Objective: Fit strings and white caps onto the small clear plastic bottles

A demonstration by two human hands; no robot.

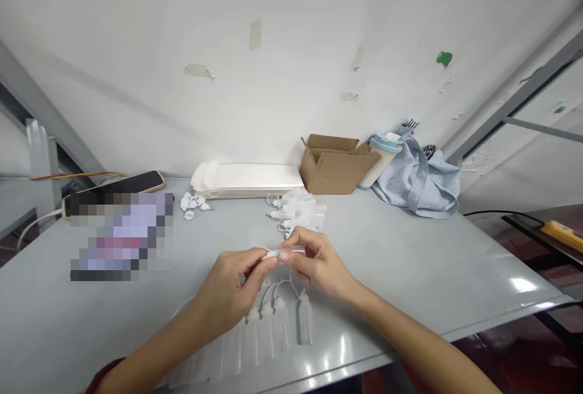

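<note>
In front of me a small clear plastic bottle (297, 251) lies sideways between my two hands. The fingers of my right hand (322, 261) are closed around its clear body. My left hand (232, 281) pinches the white cap (272, 254) at the bottle's left end. Just below my hands, one similar bottle (305, 321) lies with a thin white cord at its top. A row of several more corded bottles (268, 327) stretches left, partly hidden by my left forearm. Beyond my right hand is a loose pile of bottles (300, 209) with white tips.
Small white caps (191, 201) lie left of the pile. Along the wall are a stack of flat white boxes (250, 178), an open cardboard box (334, 169), a lidded cup (382, 154) and a blue cloth bag (416, 181). A phone (136, 184) and a blurred-out object (127, 236) are left.
</note>
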